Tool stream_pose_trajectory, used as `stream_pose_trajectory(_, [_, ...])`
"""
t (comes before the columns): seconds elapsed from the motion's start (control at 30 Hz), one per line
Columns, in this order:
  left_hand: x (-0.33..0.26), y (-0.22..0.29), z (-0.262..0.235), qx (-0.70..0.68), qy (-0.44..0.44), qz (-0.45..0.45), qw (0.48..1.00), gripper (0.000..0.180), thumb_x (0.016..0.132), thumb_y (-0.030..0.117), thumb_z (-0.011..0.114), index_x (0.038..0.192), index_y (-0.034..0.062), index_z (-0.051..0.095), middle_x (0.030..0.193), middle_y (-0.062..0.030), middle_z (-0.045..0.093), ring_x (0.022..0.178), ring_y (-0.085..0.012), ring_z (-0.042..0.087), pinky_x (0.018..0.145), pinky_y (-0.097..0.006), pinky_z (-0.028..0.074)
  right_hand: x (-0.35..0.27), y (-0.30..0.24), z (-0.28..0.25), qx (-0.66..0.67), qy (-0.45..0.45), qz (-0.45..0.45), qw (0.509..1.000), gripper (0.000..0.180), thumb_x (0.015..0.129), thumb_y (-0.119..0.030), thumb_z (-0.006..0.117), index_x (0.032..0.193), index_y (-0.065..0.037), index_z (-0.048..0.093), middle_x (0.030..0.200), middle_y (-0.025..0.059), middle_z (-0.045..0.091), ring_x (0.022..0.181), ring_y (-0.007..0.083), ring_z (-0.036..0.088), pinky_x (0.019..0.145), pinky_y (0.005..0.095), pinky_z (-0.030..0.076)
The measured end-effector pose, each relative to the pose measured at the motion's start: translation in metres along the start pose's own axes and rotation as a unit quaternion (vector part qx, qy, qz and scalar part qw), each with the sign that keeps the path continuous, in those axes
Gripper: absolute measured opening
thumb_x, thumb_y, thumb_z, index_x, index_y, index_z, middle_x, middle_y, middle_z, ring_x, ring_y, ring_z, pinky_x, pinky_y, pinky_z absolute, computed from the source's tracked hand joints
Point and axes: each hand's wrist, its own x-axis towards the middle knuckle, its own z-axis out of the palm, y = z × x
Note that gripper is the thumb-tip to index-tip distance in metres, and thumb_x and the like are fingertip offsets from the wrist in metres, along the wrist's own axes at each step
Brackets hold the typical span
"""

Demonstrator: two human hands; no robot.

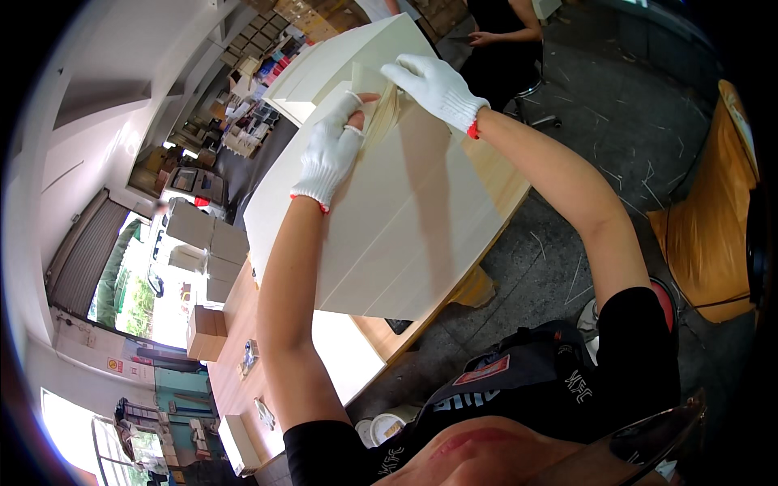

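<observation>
Both my hands wear white knit gloves with red cuffs. My left hand (328, 150) pinches the lower end of a thin pale beige strip (382, 113) between thumb and fingers. My right hand (436, 85) grips the same strip a little higher, at the far edge of a large white board (389, 235). The strip lifts off the board's surface between the two hands. The board is the top of a stack of white panels lying on a wooden worktable (235, 381). More white panels (340, 61) lie beyond it.
Another person (502, 32) sits on a chair at the far end. Cardboard boxes (207, 332) and small items stand on the table's left. A brown wooden panel (713, 227) leans at the right on the grey concrete floor (616, 105). Shelves with goods (251, 113) line the wall.
</observation>
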Motion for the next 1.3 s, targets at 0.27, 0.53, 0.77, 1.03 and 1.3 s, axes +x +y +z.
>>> stream_pose_trajectory(0.27, [0.003,0.001,0.0,0.009,-0.041,-0.049,0.998,0.045,0.089,0.032,0.071,0.128,0.0143,0.06,0.112,-0.0122,0.068,0.102,-0.0194,0.062,0.09,-0.032,0.047,-0.002,0.006,0.002,0.023,0.017,-0.022,0.999,0.047,0.099,-0.047,0.051,0.09,-0.002,0.058,0.073,0.0102,0.055,0.066,0.0212,0.052,0.067,0.0334,0.043])
stream_pose_trajectory(0.53, [0.0,0.001,0.003,0.005,0.031,0.029,0.999,0.03,0.098,0.019,0.052,0.126,0.0149,0.062,0.099,-0.0085,0.069,0.081,-0.0155,0.059,0.077,-0.03,0.048,-0.002,-0.002,-0.001,-0.001,-0.002,0.005,1.0,0.047,0.098,-0.047,0.053,0.084,-0.002,0.055,0.07,0.0103,0.051,0.064,0.0218,0.044,0.064,0.0349,0.041])
stream_pose_trajectory(0.77, [-0.001,-0.005,0.004,0.045,0.017,0.033,0.998,0.03,0.093,0.027,0.065,0.119,0.0112,0.063,0.086,-0.0045,0.064,0.074,-0.0121,0.054,0.071,-0.028,0.046,-0.002,0.001,0.003,0.004,0.024,-0.025,0.999,0.046,0.098,-0.046,0.053,0.085,-0.002,0.053,0.07,0.012,0.049,0.064,0.0255,0.044,0.064,0.0364,0.04])
stream_pose_trajectory(1.03, [-0.002,0.001,0.0,0.0,-0.015,-0.022,1.0,0.037,0.09,0.03,0.07,0.12,0.0107,0.062,0.095,-0.0049,0.068,0.076,-0.0118,0.056,0.072,-0.028,0.046,-0.004,-0.001,0.001,0.003,0.02,-0.018,1.0,0.047,0.098,-0.046,0.054,0.084,-0.002,0.052,0.07,0.0117,0.048,0.064,0.0251,0.043,0.063,0.0367,0.039])
stream_pose_trajectory(1.3, [-0.001,-0.009,0.006,-0.012,0.056,0.062,0.996,0.032,0.096,0.018,0.056,0.127,0.0149,0.061,0.093,-0.0062,0.066,0.081,-0.014,0.057,0.077,-0.029,0.046,-0.005,-0.009,0.0,0.04,0.001,0.012,0.999,0.047,0.097,-0.047,0.055,0.081,-0.002,0.051,0.067,0.009,0.045,0.063,0.0209,0.04,0.062,0.0355,0.038])
